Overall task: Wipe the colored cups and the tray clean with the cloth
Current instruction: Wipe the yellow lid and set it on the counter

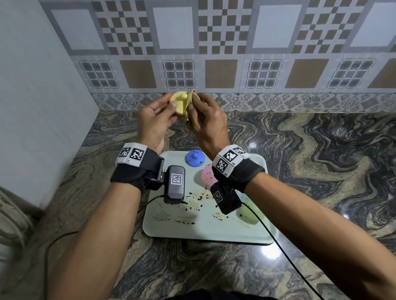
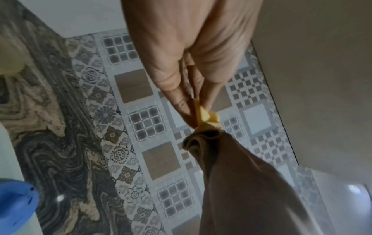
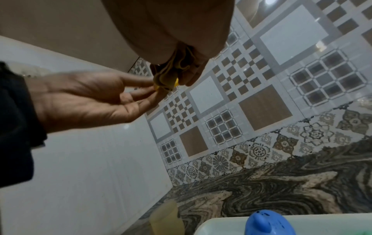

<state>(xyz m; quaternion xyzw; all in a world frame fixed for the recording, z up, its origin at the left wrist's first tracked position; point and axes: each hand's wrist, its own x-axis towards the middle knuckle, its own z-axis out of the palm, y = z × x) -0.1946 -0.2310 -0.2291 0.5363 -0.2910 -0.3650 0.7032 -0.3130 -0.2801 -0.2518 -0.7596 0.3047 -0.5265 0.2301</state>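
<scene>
Both hands are raised above the counter near the back wall. My left hand [image 1: 166,106] grips a yellow cup [image 1: 178,103] by its sides, its knobbed end facing me. My right hand [image 1: 201,107] clutches a bunched tan cloth [image 1: 190,106] and presses it against the cup's right side. In the left wrist view the fingers [image 2: 181,101] pinch the yellow cup [image 2: 207,117] with the cloth [image 2: 203,139] just beyond. The right wrist view shows the cloth [image 3: 173,71] covering most of the cup [image 3: 176,82]. On the stained pale green tray [image 1: 166,228] stand a blue cup [image 1: 194,158], a pink cup [image 1: 206,175] and a green cup [image 1: 250,215].
The tray lies on a swirled marble counter [image 1: 344,169], with brown specks and smears across its middle. A patterned tile wall [image 1: 227,34] rises behind, a plain white wall [image 1: 23,96] on the left. A blurred pale yellow object [image 3: 167,217] sits on the counter behind the tray.
</scene>
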